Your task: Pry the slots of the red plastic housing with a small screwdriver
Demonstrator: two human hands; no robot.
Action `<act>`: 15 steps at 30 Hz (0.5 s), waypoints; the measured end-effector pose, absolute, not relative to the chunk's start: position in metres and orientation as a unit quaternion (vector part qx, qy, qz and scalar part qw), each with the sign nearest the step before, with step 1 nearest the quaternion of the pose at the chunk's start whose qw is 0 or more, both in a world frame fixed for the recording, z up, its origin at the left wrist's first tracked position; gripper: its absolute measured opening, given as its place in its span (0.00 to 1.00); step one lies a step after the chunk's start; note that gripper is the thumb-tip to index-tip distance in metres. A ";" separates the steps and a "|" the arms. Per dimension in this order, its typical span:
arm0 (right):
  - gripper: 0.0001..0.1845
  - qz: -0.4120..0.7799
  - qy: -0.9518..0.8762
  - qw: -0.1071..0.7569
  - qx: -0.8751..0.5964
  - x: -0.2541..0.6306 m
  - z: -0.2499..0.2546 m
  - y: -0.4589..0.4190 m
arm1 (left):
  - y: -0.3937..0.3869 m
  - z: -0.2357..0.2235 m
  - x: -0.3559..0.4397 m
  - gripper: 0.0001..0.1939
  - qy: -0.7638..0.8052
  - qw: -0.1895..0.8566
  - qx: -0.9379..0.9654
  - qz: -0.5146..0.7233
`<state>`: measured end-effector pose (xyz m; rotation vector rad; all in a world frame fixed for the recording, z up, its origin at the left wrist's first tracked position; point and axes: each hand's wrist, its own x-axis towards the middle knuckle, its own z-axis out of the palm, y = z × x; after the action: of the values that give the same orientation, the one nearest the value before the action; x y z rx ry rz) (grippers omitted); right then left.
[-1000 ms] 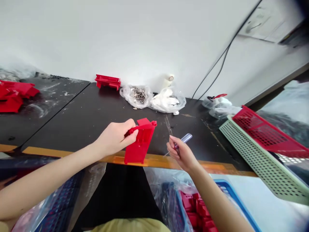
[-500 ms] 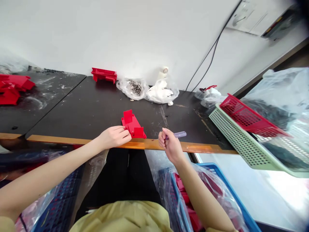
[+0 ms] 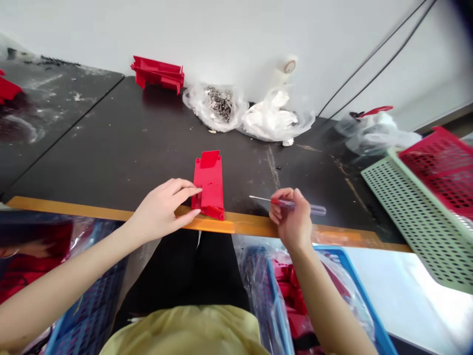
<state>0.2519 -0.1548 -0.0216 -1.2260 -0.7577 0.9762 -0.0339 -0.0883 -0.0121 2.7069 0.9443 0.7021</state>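
Note:
A flat red plastic part (image 3: pixel 209 185) lies on the black table (image 3: pixel 121 148) near its orange front edge. My left hand (image 3: pixel 162 207) rests against the part's left side, thumb and fingers pinching its near corner. My right hand (image 3: pixel 291 219) is closed around a small screwdriver (image 3: pixel 295 205) with a clear handle and thin metal shaft pointing left, a short way right of the part.
At the back stand a red plastic housing (image 3: pixel 158 74), a clear bag of metal screws (image 3: pixel 218 103) and a bag of white pieces (image 3: pixel 275 121). Green (image 3: pixel 417 207) and red (image 3: pixel 443 167) perforated baskets sit at right. Blue crates (image 3: pixel 354 291) with red parts are below the table.
My left hand lowered the red part from upright in the air to lying flat on the table. My right hand kept the screwdriver, and its shaft now points left over the table.

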 end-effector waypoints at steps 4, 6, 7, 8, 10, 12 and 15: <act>0.11 0.474 -0.326 0.616 -0.538 0.248 -0.016 -0.148 | -0.080 -0.012 -0.019 0.26 0.310 0.163 0.911 0.219; 0.13 0.514 -0.332 0.592 -0.525 0.246 -0.013 -0.147 | -0.079 -0.015 -0.014 0.22 0.299 0.181 0.908 0.230; 0.16 0.543 -0.335 0.577 -0.510 0.246 -0.012 -0.147 | -0.080 -0.017 -0.014 0.18 0.296 0.190 0.904 0.241; 0.18 0.575 -0.339 0.560 -0.492 0.246 -0.012 -0.147 | -0.081 -0.019 -0.013 0.15 0.293 0.200 0.900 0.254; 0.19 0.628 -0.352 0.521 -0.458 0.249 -0.012 -0.148 | -0.085 -0.021 -0.015 0.10 0.288 0.219 0.891 0.273; 0.16 0.645 -0.373 0.488 -0.455 0.254 -0.015 -0.150 | -0.090 -0.022 -0.016 0.10 0.293 0.234 0.884 0.280; 0.14 0.617 -0.416 0.448 -0.496 0.260 -0.018 -0.152 | -0.093 -0.021 -0.017 0.14 0.328 0.244 0.873 0.266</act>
<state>0.2599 -0.1515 -0.0183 -1.2265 -1.0300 1.5272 -0.0166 -0.0931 -0.0210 2.3842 0.8958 0.7260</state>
